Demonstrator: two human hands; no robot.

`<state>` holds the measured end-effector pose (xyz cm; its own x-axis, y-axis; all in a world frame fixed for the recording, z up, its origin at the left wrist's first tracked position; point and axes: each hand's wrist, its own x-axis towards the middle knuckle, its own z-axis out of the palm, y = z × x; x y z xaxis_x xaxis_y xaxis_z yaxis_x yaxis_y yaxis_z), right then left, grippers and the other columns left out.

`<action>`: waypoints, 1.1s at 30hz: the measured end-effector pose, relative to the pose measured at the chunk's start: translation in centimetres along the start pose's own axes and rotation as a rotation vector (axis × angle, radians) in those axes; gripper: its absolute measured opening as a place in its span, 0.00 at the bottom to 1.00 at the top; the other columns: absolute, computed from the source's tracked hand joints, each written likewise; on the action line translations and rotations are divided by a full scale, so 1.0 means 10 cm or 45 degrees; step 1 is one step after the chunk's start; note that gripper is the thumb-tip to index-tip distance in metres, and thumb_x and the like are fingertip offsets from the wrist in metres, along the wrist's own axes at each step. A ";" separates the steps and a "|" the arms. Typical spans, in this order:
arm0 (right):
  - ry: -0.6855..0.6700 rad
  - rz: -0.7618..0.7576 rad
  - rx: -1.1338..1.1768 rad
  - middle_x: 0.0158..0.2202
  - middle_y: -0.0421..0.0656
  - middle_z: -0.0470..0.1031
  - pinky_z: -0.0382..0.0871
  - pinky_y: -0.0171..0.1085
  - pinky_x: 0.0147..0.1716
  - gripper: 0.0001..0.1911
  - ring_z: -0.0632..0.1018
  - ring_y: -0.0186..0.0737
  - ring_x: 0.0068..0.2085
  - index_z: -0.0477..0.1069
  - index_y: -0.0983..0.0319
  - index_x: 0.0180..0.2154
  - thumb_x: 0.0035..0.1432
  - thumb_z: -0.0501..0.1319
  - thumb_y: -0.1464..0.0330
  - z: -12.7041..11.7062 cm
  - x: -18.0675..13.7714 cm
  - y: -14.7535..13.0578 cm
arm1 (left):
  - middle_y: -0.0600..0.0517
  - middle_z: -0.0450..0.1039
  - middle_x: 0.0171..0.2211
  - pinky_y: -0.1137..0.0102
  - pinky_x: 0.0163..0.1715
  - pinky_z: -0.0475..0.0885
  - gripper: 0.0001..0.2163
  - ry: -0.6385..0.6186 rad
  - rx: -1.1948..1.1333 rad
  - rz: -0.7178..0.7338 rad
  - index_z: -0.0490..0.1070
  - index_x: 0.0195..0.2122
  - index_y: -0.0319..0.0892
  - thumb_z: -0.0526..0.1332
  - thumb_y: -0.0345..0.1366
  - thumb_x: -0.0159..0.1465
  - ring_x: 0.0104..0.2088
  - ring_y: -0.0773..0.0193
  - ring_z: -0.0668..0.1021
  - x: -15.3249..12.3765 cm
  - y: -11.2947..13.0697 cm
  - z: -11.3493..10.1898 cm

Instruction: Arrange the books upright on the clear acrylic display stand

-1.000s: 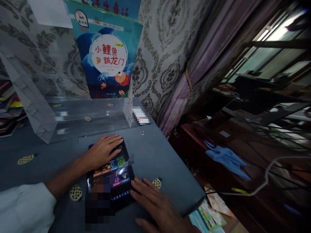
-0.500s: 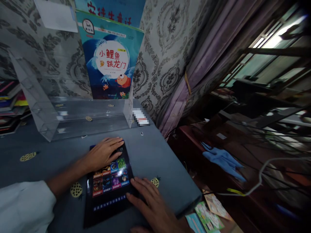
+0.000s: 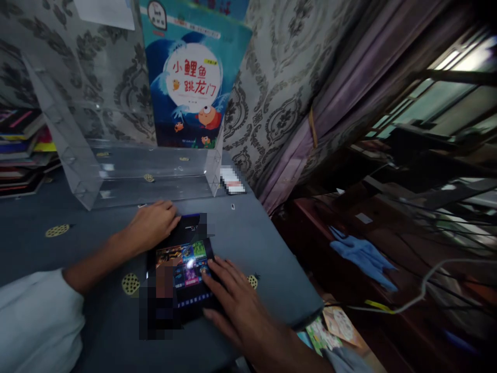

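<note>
The flat item lies on the table, left hand at its far left corner, right hand along its right edge; beyond it is the stand, with the upright book at its back, before the wall; the book stack lies left of the stand; the curtain hangs behind the table's far right corner; to the table's right, the cloth lies on another surface; the booklets lie below the table's near right corner

Dim scene, bright window, seemingly slight blur
</note>
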<state>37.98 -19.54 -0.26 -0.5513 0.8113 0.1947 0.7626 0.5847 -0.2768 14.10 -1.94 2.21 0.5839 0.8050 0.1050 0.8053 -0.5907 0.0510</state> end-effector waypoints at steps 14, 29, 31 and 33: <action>0.099 -0.040 0.020 0.69 0.58 0.61 0.71 0.58 0.61 0.41 0.63 0.58 0.70 0.45 0.62 0.73 0.67 0.62 0.62 0.15 0.09 0.03 | 0.41 0.80 0.37 0.62 0.39 0.69 0.22 -0.308 -0.121 -0.211 0.74 0.42 0.41 0.44 0.49 0.72 0.38 0.49 0.80 0.02 -0.32 -0.19; 0.127 -0.046 0.201 0.72 0.54 0.56 0.69 0.57 0.63 0.42 0.62 0.54 0.71 0.38 0.52 0.74 0.69 0.59 0.65 0.17 0.19 0.11 | 0.51 0.71 0.23 0.71 0.25 0.62 0.21 -0.467 -0.733 -0.186 0.67 0.24 0.43 0.60 0.57 0.58 0.25 0.63 0.72 0.06 -0.53 -0.20; 0.112 -0.014 0.226 0.74 0.52 0.50 0.68 0.57 0.63 0.42 0.60 0.54 0.71 0.39 0.50 0.74 0.68 0.60 0.64 0.17 0.21 0.14 | 0.51 0.72 0.24 0.72 0.23 0.64 0.21 -0.495 -0.861 -0.234 0.68 0.26 0.42 0.61 0.58 0.57 0.25 0.62 0.74 0.06 -0.53 -0.21; 0.072 0.057 0.247 0.75 0.51 0.45 0.66 0.57 0.64 0.42 0.59 0.55 0.72 0.42 0.49 0.73 0.67 0.62 0.62 0.17 0.23 0.17 | 0.49 0.74 0.26 0.72 0.22 0.64 0.22 -0.496 -0.938 -0.282 0.70 0.29 0.42 0.61 0.59 0.57 0.26 0.61 0.76 0.05 -0.51 -0.23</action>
<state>37.41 -16.70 -1.91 -0.4945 0.8384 0.2291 0.7031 0.5408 -0.4616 10.08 1.34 4.27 0.5238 0.7875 -0.3248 0.7111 -0.1942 0.6757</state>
